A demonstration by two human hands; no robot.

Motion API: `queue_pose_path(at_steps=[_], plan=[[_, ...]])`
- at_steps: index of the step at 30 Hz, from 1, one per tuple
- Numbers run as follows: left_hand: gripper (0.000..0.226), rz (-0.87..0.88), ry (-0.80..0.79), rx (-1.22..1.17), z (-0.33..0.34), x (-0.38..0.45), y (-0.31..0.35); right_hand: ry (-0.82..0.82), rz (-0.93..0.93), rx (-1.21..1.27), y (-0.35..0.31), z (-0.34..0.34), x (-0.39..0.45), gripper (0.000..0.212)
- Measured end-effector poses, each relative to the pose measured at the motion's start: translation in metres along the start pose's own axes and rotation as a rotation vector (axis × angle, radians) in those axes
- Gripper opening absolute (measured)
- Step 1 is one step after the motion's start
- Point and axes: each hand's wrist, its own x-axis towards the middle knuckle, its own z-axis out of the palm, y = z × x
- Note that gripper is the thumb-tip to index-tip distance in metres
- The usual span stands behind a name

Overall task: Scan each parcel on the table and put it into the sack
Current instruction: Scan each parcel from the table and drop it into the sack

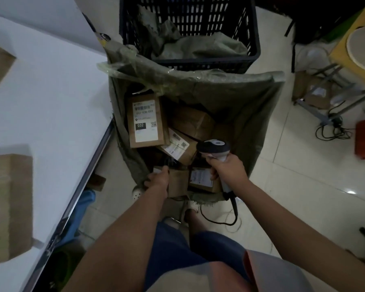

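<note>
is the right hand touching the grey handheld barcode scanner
Touching. The head view shows the right hand with fingers curled round the handle of the grey handheld barcode scanner, held above the open green woven sack.

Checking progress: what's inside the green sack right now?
The sack holds several brown parcels, labels up; the left hand reaches in. Anything beneath them is hidden.

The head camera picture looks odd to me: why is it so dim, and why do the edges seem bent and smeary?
Head view: dim indoor light, the sack interior shadowy; one glare spot on the floor tiles; wide-angle lens bows the table edge; cardboard parcels at left are blurred, while the scanner is fairly sharp.
</note>
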Motion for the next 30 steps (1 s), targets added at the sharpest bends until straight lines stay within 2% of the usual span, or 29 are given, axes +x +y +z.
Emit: queue_pose_path(at_steps=[2, 4, 8, 10, 12, 17, 19, 20, 22, 24, 28, 30], plan=[[0.087, 0.007, 0.065, 0.073, 0.009, 0.002, 0.005, -0.007, 0.019, 0.005, 0.007, 0.001, 0.003, 0.027], [0.081, 0.035, 0.032, 0.056, 0.02, 0.012, 0.006, -0.015, 0.039, -0.003, 0.012, 0.001, 0.008, 0.026], [0.106, -0.106, -0.055, -0.206, 0.042, 0.025, -0.005, -0.037, 0.068, -0.053, 0.021, 0.005, 0.013, 0.027], [0.106, -0.141, -0.135, -0.286, 0.044, 0.011, -0.002, -0.032, 0.077, -0.064, 0.024, 0.007, 0.014, 0.029], [0.108, -0.057, -0.136, -0.283, 0.048, 0.013, -0.003, -0.027, 0.09, -0.057, 0.028, 0.007, 0.015, 0.029], [0.093, 0.088, -0.152, -0.291, 0.054, 0.02, -0.029, -0.045, 0.119, -0.054, 0.032, 0.01, 0.018, 0.027], [0.093, 0.046, -0.138, -0.303, 0.054, 0.027, -0.034, -0.053, 0.117, -0.06, 0.03, 0.012, 0.019, 0.029], [0.087, -0.031, -0.134, -0.328, 0.055, 0.03, -0.033, -0.053, 0.116, -0.064, 0.029, 0.013, 0.02, 0.029], [0.06, -0.146, -0.195, -0.346, 0.058, 0.029, -0.026, -0.051, 0.118, -0.063, 0.027, 0.014, 0.021, 0.027], [0.04, -0.144, -0.233, -0.279, 0.056, 0.022, -0.02, -0.05, 0.12, -0.055, 0.026, 0.015, 0.023, 0.025], [0.04, -0.105, -0.145, -0.13, 0.027, 0.031, -0.033, -0.059, 0.127, -0.04, 0.025, 0.019, 0.022, 0.029], [0.045, -0.066, 0.03, -0.004, 0.006, 0.038, -0.049, -0.07, 0.125, -0.038, 0.024, 0.022, 0.022, 0.03]])
